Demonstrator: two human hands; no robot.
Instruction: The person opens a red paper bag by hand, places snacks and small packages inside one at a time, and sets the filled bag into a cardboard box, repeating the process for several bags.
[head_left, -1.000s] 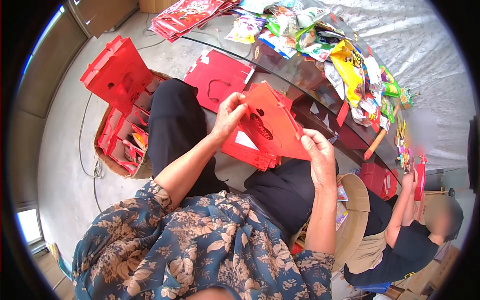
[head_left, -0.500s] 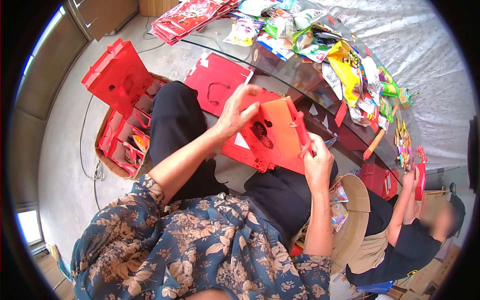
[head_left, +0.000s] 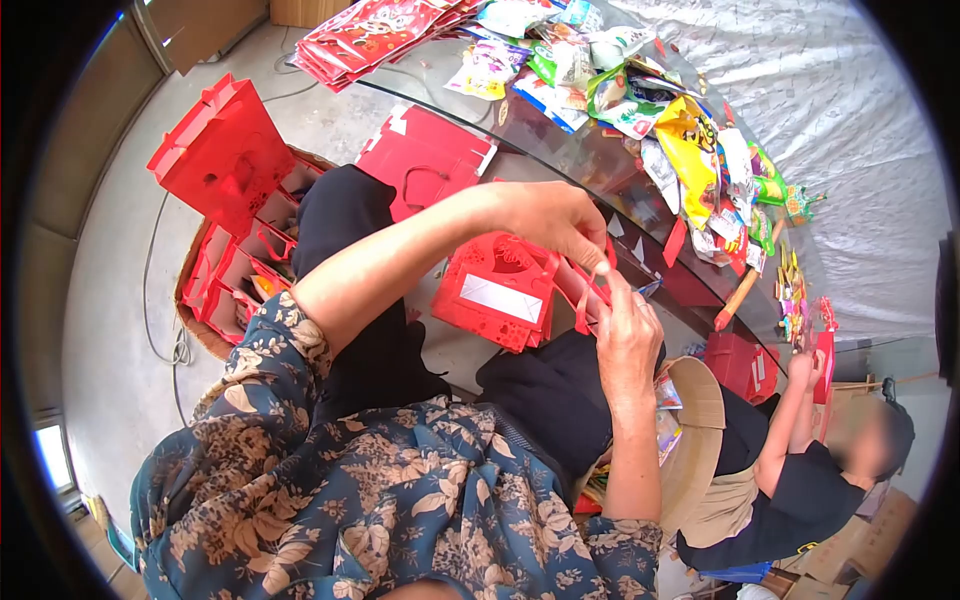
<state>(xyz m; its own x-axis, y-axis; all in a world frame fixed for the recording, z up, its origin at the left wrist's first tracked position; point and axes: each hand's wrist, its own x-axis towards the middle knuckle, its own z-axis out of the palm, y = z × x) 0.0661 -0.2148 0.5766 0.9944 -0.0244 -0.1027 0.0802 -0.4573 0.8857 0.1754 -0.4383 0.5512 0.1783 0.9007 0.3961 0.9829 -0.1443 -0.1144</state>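
Note:
A red paper gift bag (head_left: 574, 284) with a ribbon handle is held up between my hands, turned nearly edge-on. My right hand (head_left: 628, 335) pinches it near the handle, fingers closed. Reaching across from the left, my left hand (head_left: 550, 215) bends over the bag's upper edge, its thumb close to my right thumb; its fingertips are partly hidden. Just below and left lie flat red gift bags (head_left: 455, 303), the top one bearing a white panel. Farther off, another flat red bag (head_left: 425, 155) with a cord handle rests by the glass table.
Snack packets (head_left: 685, 150) cover much of the glass table (head_left: 480, 110), beside a stack of printed red bags (head_left: 370, 40). A carton (head_left: 205, 325) of opened red bags stands at left, another cardboard box (head_left: 690, 440) at right. A co-worker (head_left: 800, 490) sits at far right.
My left hand has moved right, from the bag's far side to its handle edge. The bag has turned from showing its orange-red face to nearly edge-on, exposing the white-panelled bag below.

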